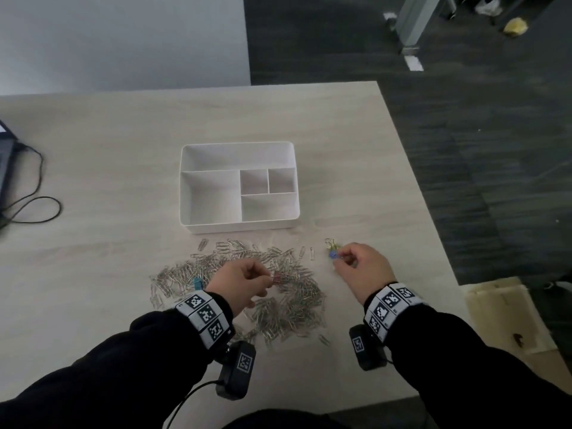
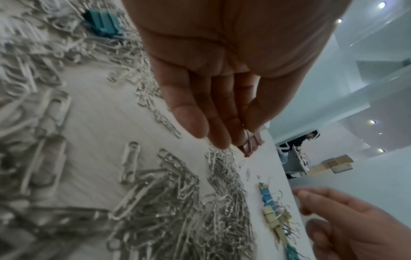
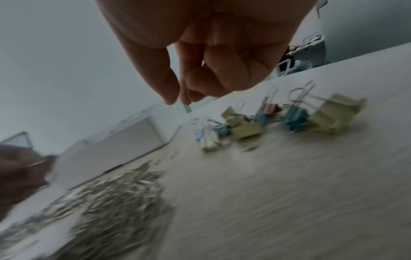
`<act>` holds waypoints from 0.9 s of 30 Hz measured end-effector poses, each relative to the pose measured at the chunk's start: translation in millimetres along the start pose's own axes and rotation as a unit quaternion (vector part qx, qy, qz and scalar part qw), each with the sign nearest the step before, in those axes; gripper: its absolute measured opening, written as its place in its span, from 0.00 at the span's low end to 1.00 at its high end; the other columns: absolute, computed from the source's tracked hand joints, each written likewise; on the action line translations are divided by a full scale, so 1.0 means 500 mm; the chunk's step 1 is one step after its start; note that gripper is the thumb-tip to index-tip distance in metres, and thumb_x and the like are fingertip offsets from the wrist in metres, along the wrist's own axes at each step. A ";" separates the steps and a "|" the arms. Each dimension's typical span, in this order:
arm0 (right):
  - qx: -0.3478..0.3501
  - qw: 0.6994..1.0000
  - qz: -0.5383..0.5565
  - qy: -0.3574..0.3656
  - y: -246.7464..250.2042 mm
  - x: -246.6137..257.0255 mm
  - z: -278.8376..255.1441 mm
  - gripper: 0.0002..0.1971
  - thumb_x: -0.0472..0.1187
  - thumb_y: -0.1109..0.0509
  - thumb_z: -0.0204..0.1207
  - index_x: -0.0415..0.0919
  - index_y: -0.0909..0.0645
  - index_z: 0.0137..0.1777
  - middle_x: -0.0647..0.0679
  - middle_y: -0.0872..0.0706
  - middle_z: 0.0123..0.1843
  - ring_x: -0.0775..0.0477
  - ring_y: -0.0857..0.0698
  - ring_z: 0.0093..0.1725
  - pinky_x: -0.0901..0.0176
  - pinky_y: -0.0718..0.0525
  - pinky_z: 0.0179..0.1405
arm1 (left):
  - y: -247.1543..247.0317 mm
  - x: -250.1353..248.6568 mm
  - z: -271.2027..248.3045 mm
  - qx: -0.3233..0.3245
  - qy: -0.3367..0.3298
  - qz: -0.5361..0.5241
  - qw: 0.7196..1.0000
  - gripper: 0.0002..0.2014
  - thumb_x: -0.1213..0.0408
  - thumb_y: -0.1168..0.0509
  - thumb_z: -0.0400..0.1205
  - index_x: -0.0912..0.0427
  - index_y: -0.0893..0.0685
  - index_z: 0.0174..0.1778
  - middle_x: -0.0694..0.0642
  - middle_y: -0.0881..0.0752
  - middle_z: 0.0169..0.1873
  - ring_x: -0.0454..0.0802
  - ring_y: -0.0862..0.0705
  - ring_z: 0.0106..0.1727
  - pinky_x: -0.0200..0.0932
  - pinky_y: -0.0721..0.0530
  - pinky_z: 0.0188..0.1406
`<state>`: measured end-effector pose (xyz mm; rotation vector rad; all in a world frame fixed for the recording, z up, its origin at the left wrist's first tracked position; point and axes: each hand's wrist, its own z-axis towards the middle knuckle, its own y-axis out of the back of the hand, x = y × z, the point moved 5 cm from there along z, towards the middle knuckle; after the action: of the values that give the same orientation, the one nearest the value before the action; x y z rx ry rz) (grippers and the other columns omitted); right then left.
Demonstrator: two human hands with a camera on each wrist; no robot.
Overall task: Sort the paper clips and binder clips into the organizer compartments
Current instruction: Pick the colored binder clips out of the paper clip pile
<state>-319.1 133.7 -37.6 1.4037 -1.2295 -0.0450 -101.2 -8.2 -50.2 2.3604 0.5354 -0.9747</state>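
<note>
A white organizer (image 1: pixel 185 193) with several empty compartments stands mid-table. In front of it lies a wide heap of silver paper clips (image 1: pixel 288 308). My left hand (image 1: pixel 268 280) hovers over the heap and pinches the wire handle of a pink binder clip (image 2: pixel 252 146). A teal binder clip (image 1: pixel 197 283) lies in the heap to the left. My right hand (image 1: pixel 347 259) is beside a small cluster of blue, yellow and pink binder clips (image 3: pixel 278 119). Its thumb and forefinger pinch a thin silver clip (image 3: pixel 187 107), too blurred for me to tell its kind.
A black cable (image 1: pixel 37 196) and a dark device lie at the table's far left. The table's right edge (image 1: pixel 433 212) runs close to the binder clip cluster, with dark floor beyond it. A beige box (image 1: pixel 507 314) sits on the floor at the right.
</note>
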 end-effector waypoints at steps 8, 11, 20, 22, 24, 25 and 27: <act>0.171 0.977 0.045 0.116 -0.093 0.135 -0.069 0.08 0.49 0.26 0.75 0.55 0.17 0.53 0.58 0.13 0.44 0.59 0.15 0.36 0.57 0.12 0.40 | -0.031 -0.036 -0.021 0.039 -0.046 -0.017 0.998 0.02 0.66 0.27 0.77 0.55 0.11 0.41 0.54 0.09 0.35 0.49 0.10 0.37 0.46 0.13 0.34; 0.152 0.984 0.002 0.093 -0.091 0.111 -0.046 0.03 0.49 0.28 0.77 0.53 0.17 0.47 0.57 0.14 0.41 0.59 0.16 0.39 0.59 0.14 0.43 | -0.004 -0.021 -0.025 0.015 -0.042 -0.007 0.999 0.03 0.63 0.28 0.78 0.50 0.11 0.44 0.49 0.09 0.38 0.47 0.10 0.39 0.42 0.13 0.30; 0.057 0.992 -0.110 -0.011 -0.026 0.045 0.050 0.06 0.54 0.31 0.73 0.54 0.19 0.44 0.57 0.12 0.42 0.50 0.13 0.42 0.50 0.13 0.50 | 0.217 0.100 -0.024 -0.216 -0.020 0.117 0.969 0.07 0.59 0.28 0.75 0.43 0.15 0.46 0.48 0.17 0.42 0.48 0.16 0.38 0.42 0.20 0.36; 0.062 0.992 -0.107 0.007 -0.037 0.067 0.048 0.07 0.55 0.31 0.74 0.54 0.19 0.44 0.56 0.13 0.39 0.50 0.14 0.39 0.52 0.14 0.46 | 0.237 0.121 -0.019 -0.216 -0.010 0.134 0.967 0.10 0.59 0.28 0.75 0.45 0.15 0.51 0.48 0.17 0.44 0.48 0.16 0.39 0.44 0.17 0.40; 0.091 0.990 -0.104 0.033 -0.059 0.098 0.032 0.07 0.55 0.32 0.76 0.53 0.19 0.44 0.54 0.15 0.34 0.52 0.16 0.35 0.57 0.17 0.38 | 0.238 0.133 -0.017 -0.198 -0.004 0.129 0.972 0.11 0.59 0.28 0.75 0.45 0.15 0.53 0.46 0.16 0.46 0.47 0.15 0.39 0.48 0.12 0.40; 0.112 0.987 -0.100 0.050 -0.072 0.112 0.023 0.08 0.55 0.33 0.76 0.53 0.19 0.44 0.54 0.16 0.32 0.52 0.17 0.33 0.58 0.19 0.35 | 0.234 0.136 -0.017 -0.189 -0.005 0.129 0.974 0.11 0.59 0.29 0.76 0.45 0.14 0.54 0.46 0.15 0.47 0.47 0.14 0.40 0.50 0.10 0.40; 0.150 0.982 -0.089 0.073 -0.098 0.134 0.004 0.08 0.55 0.34 0.77 0.54 0.18 0.43 0.54 0.16 0.30 0.55 0.19 0.30 0.58 0.18 0.34 | 0.223 0.136 -0.016 -0.170 -0.011 0.143 0.975 0.14 0.62 0.29 0.75 0.48 0.14 0.56 0.48 0.15 0.49 0.48 0.14 0.43 0.50 0.11 0.44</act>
<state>-260.6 74.7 -33.8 1.7452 -1.0156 0.1247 7.8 -80.4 -60.1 2.0446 0.3123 -0.7140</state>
